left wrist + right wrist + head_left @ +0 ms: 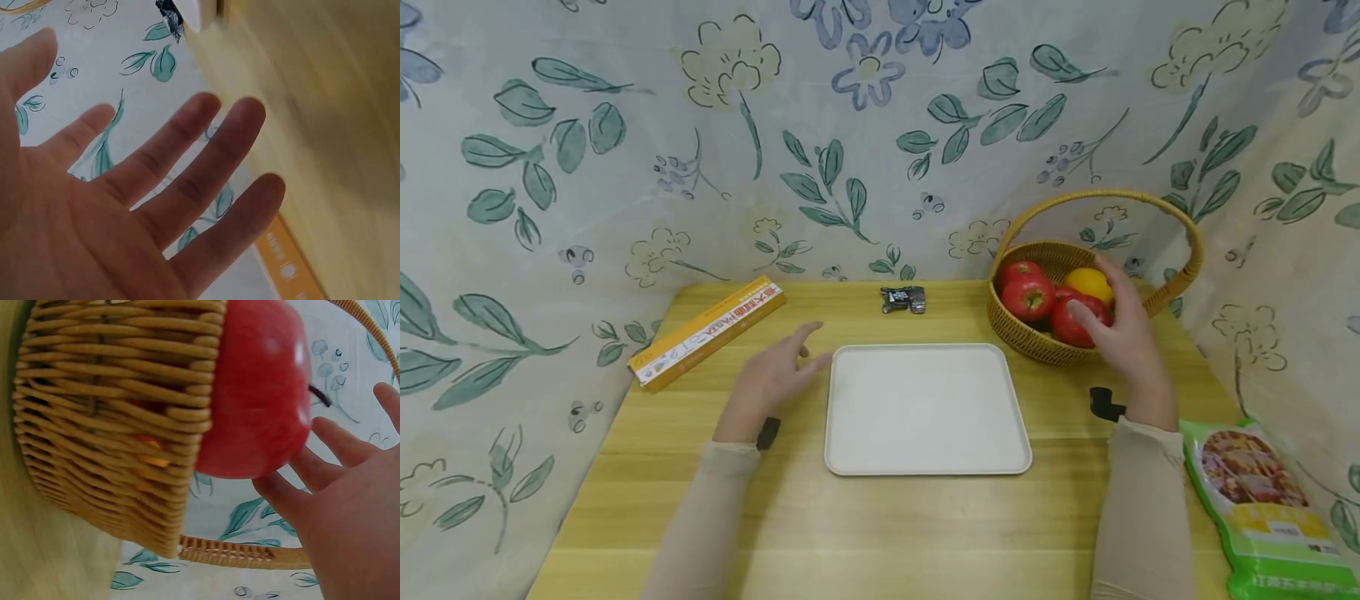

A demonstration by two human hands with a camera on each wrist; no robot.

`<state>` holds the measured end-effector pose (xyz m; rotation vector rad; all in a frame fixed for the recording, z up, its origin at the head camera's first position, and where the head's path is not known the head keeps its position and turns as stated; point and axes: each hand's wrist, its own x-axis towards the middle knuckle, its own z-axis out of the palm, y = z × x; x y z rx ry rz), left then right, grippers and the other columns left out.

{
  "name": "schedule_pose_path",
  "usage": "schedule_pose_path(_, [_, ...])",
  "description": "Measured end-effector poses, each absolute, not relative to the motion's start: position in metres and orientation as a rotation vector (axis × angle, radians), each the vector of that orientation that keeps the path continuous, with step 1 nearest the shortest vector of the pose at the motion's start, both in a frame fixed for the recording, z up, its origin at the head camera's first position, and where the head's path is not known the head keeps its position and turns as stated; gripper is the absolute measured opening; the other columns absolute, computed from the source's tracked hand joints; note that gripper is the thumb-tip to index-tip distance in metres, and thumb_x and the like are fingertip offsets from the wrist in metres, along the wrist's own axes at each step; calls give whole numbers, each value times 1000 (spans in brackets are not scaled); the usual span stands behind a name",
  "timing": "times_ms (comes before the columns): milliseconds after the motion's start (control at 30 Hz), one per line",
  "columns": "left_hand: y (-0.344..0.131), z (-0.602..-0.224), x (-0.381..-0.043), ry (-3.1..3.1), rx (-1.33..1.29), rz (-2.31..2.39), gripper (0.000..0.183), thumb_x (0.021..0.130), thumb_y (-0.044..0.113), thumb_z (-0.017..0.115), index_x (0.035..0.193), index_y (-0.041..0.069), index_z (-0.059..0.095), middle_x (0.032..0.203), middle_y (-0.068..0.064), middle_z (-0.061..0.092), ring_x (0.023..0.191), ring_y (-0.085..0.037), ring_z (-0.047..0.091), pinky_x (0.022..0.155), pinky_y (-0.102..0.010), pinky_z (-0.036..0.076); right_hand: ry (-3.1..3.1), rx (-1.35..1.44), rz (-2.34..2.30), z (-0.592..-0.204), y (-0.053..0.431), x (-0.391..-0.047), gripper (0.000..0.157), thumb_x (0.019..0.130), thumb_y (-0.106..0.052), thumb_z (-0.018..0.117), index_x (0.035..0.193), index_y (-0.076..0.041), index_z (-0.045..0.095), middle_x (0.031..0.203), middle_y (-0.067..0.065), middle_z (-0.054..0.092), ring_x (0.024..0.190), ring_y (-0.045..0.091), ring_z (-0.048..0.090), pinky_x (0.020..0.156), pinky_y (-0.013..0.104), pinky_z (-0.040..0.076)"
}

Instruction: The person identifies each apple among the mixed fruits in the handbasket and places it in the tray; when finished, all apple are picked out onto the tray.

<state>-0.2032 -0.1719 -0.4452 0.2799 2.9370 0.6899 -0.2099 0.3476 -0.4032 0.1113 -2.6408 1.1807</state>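
Note:
My right hand (1126, 337) reaches over the right side of a wicker basket (1026, 337), fingers spread and relaxed. Its thumb is right by the front red apple (1070, 323), while the fingertips hover near a yellow fruit (1086, 283). In the right wrist view that hand (353, 503) spreads beside a red apple (259, 387) with a dark stem, which bulges above the basket rim. Left of a white tray (925, 408), my left hand (773, 375) is held in the air with nothing in it. The left wrist view shows its palm and loosely spread fingers.
An orange and white pasta box (707, 333) lies slanted at the back left. Behind the tray sits a small black packet (902, 300). A green food bag (1273, 517) lies at the right edge. The basket's tall handle (1097, 196) arches above the fruit. Flowered cloth (850, 167) hangs behind the table.

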Motion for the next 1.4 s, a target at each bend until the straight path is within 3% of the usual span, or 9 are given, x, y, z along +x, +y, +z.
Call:
schedule_pose_path(267, [-174, -465, -212, 2682, 297, 901, 63, 103, 57, 61, 158, 34, 41, 117, -11, 71, 95, -25, 66, 79, -39, 56, -2687, 18, 1337, -411, 355, -208, 87, 103, -45, 66, 171, -35, 12, 178, 20, 13, 161, 51, 16, 121, 82, 21])
schedule_pose_path(333, [-176, -469, -212, 2610, 302, 968, 62, 102, 53, 65, 155, 31, 42, 109, -11, 70, 86, -24, 66, 72, -35, 55, -2694, 13, 1355, -415, 358, -209, 87, 104, -44, 66, 171, -35, 12, 176, 23, 18, 158, 51, 23, 120, 78, 27])
schedule_pose_path(467, [-179, -476, -212, 2438, 295, 1115, 60, 100, 45, 72, 150, 28, 43, 91, -12, 71, 69, -25, 67, 64, -35, 57, -2735, -5, 1374, -421, 364, -212, 87, 104, -45, 66, 171, -34, 11, 173, 27, 25, 151, 51, 34, 117, 73, 36])
schedule_pose_path(567, [-180, -482, -211, 2333, 283, 1175, 57, 99, 42, 75, 146, 28, 45, 81, -12, 70, 60, -25, 69, 59, -35, 59, -2763, -22, 1391, -424, 366, -215, 89, 104, -47, 65, 171, -34, 9, 175, 26, 20, 150, 54, 33, 118, 76, 32])
schedule_pose_path(833, [-180, -491, -210, 2138, 359, 1227, 57, 96, 36, 79, 140, 22, 45, 79, -12, 72, 54, -22, 70, 48, -32, 57, -2811, -42, 1393, -430, 367, -219, 92, 102, -50, 66, 171, -36, 7, 174, 29, 17, 149, 59, 30, 118, 81, 28])
schedule_pose_path(1400, [-185, -497, -205, 2021, 384, 1297, 59, 93, 18, 82, 135, 11, 41, 81, -11, 73, 57, -19, 70, 51, -29, 57, -2780, -65, 1419, -434, 367, -221, 95, 99, -46, 73, 170, -30, 13, 171, 30, 22, 146, 57, 34, 116, 79, 33])
